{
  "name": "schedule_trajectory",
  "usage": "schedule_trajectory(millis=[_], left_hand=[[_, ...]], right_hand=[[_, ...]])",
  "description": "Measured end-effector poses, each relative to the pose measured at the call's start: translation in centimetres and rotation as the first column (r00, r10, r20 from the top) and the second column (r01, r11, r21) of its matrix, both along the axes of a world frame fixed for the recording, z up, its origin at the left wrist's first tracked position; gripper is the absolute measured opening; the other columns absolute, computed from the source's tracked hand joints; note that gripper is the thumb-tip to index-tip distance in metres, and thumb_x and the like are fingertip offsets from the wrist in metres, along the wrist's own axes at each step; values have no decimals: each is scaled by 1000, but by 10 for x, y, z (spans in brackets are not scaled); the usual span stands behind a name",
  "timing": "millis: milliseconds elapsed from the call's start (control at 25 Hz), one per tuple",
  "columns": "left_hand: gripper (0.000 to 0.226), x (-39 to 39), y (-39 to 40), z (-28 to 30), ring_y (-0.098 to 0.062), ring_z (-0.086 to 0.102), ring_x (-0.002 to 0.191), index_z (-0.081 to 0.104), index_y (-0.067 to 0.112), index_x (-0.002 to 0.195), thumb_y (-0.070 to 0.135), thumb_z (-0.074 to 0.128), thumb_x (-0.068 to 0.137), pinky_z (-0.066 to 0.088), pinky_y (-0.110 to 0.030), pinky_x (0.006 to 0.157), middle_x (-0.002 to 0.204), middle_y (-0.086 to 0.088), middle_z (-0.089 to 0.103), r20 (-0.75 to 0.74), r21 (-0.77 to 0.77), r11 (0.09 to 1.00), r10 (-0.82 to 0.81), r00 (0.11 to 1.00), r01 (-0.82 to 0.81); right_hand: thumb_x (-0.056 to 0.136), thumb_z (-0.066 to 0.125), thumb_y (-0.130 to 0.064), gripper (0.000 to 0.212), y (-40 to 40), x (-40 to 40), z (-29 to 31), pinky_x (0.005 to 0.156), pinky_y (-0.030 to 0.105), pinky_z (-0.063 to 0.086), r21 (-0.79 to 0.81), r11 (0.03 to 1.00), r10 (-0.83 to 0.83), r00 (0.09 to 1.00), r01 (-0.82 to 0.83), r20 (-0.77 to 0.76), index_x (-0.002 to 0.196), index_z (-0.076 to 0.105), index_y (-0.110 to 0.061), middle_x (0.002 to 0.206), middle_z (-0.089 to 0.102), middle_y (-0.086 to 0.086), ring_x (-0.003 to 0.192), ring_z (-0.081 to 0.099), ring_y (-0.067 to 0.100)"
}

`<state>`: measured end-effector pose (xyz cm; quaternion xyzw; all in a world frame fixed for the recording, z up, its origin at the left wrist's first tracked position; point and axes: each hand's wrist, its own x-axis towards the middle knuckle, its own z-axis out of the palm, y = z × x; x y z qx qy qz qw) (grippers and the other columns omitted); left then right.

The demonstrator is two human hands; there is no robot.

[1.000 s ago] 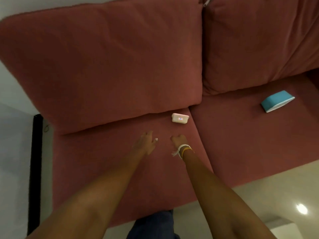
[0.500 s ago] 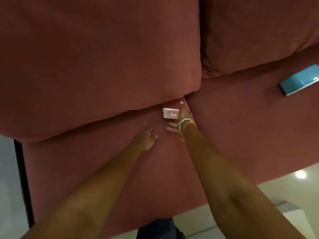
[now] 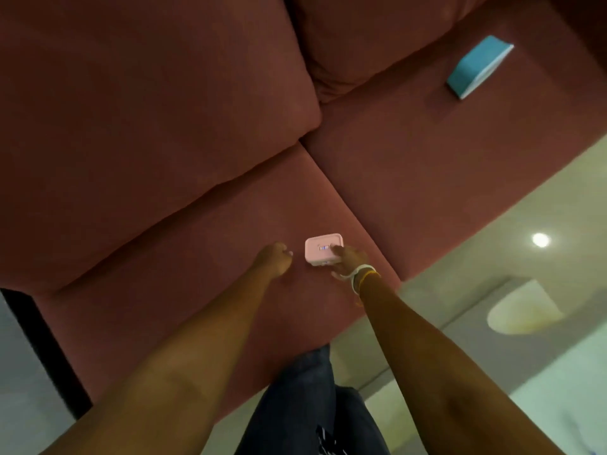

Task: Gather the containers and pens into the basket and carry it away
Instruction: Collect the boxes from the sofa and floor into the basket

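Pink plastic marks the small container (image 3: 323, 249), a rounded box lying flat, lid up, on the sofa (image 3: 184, 244) seat cushion just beside the seam between the two seat cushions. Its long axis runs roughly across the view, parallel to the sofa's front edge. A small rectangular label sits on its lid; the print on it is too blurred to read.

Measured from this pink container: the right hand (image 3: 348, 260) touches its near right corner, fingers curled over the lid and around the edge, gripping it. A white band and an orange band (image 3: 368, 276) circle that wrist. The left hand (image 3: 275, 258) is just to the left of the container, apart from it, loosely curled with nothing in it, resting on or close above the cushion.

Bare cushion lies open to the left of the container and behind it up to the back cushions. The sofa's front edge is near, toward the viewer and to the right, where pale floor (image 3: 492, 257) begins.

Well apart, far to the right and back on the neighbouring seat cushion, a teal container (image 3: 476, 68) with a white edge lies tilted, its long axis slanting up to the right.
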<state>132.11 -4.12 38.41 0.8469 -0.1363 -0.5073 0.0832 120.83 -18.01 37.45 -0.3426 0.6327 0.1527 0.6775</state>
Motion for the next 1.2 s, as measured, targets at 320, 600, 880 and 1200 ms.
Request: schedule_trajectory(millis=[320,600,880,1200], left_hand=[[32,-177,19,10,-34,55,117,59,4,120,24,47,97,43,-35,97,130,-18,58,-72,-49,958,-285,956,282],[34,-335,75,8,-36,52,120,59,1,119,22,45,96,41,-35,100,130,-20,56,-56,-16,749,-662,748,662],[41,-476,107,21,-32,52,121,48,0,132,19,39,98,43,-36,99,135,-19,52,-146,-79,491,-867,477,868],[37,-578,149,22,-35,52,120,53,-5,125,17,38,99,43,-39,99,129,-20,56,-170,-117,213,-967,192,970]], right_hand=[[94,53,-6,35,67,-204,25,100,43,43,54,869,-496,865,493,84,128,50,-1,102,61,15,88,62,29],[92,52,0,14,187,-405,38,85,40,50,11,590,-807,590,807,11,105,51,-5,84,58,10,81,60,27],[89,53,-3,29,302,-544,39,87,41,47,-88,45,-999,47,995,13,118,53,-7,102,60,13,95,58,32],[85,42,-10,22,380,-627,43,67,32,50,-225,-548,-836,-538,806,108,102,57,-9,99,59,14,76,58,27]])
